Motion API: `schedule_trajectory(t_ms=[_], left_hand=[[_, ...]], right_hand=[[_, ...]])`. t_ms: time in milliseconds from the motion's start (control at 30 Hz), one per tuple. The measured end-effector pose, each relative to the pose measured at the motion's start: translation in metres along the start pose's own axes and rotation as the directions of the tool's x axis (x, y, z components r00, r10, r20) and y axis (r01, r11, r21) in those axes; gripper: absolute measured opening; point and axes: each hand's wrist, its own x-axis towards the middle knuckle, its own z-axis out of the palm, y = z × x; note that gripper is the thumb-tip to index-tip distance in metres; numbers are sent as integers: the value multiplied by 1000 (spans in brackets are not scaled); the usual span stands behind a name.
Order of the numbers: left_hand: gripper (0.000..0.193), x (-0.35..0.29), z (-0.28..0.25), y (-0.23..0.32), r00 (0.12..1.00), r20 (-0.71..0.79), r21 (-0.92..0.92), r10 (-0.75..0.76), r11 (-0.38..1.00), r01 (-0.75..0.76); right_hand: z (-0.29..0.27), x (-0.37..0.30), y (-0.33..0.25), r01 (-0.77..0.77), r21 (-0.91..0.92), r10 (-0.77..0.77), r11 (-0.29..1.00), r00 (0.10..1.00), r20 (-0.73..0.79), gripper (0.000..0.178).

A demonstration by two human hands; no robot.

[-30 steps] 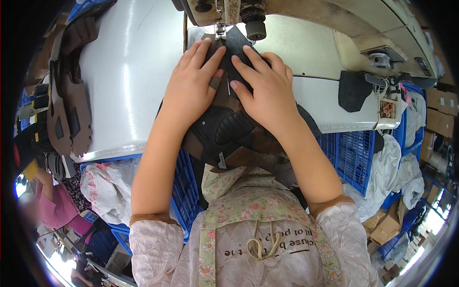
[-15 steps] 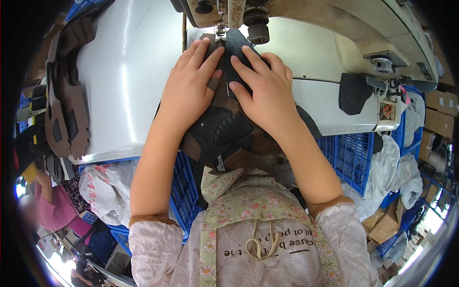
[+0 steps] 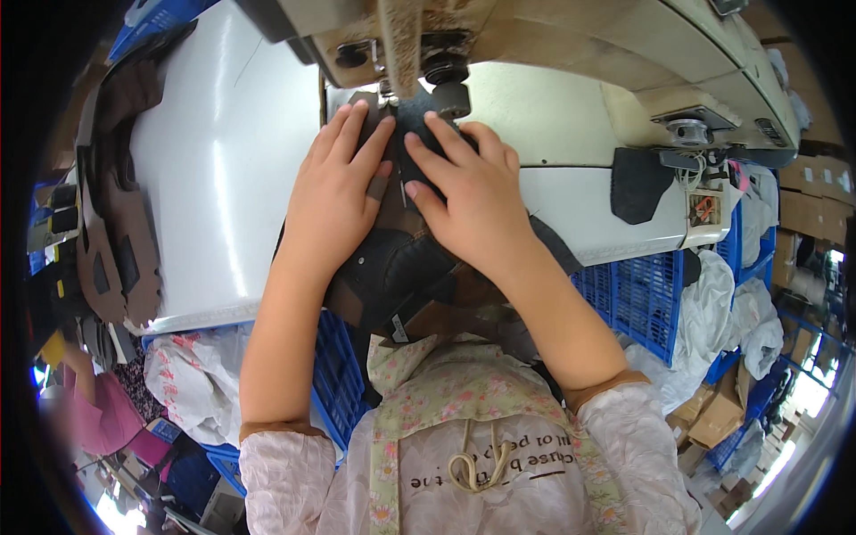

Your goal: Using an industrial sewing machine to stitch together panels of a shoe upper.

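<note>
Both hands lie on a brown and black leather shoe upper (image 3: 390, 214), which stretches from my lap up to the sewing machine's presser foot (image 3: 386, 96). My left hand (image 3: 334, 192) rests flat on its brown left side, fingers stretched toward the needle. On the dark strip (image 3: 414, 111) to the right, my right hand (image 3: 473, 192) presses down with spread fingers. A thin pale line runs along the leather between the thumbs. The padded black part (image 3: 392, 266) of the upper sags below my hands over the table's edge. A grey ring band shows at my left hand.
The sewing machine's arm (image 3: 571, 53) spans the top right. Brown cut leather pieces (image 3: 116, 205) lie at the table's left, and a black piece (image 3: 640, 185) at the right. Blue crates (image 3: 637, 299) with white bags stand below the table. A person in pink (image 3: 105, 401) is at far left.
The whole view has shifted, so machine, table and hands appear lower and slightly further left. Against the presser foot, my hands and the shoe upper show no clear movement.
</note>
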Motion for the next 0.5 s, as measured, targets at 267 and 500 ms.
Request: schedule_trajectory(t_ms=[267,500], left_hand=[[48,-2,-3,2,1000,22,102,-7,995,5],[48,-1,1,1,1000,15,92,18,996,-19]], right_hand=[[-1,0,-8,-19,15,19,1000,1000,-12,45],[-1,0,-5,-26,16,26,1000,1000,-6,44]])
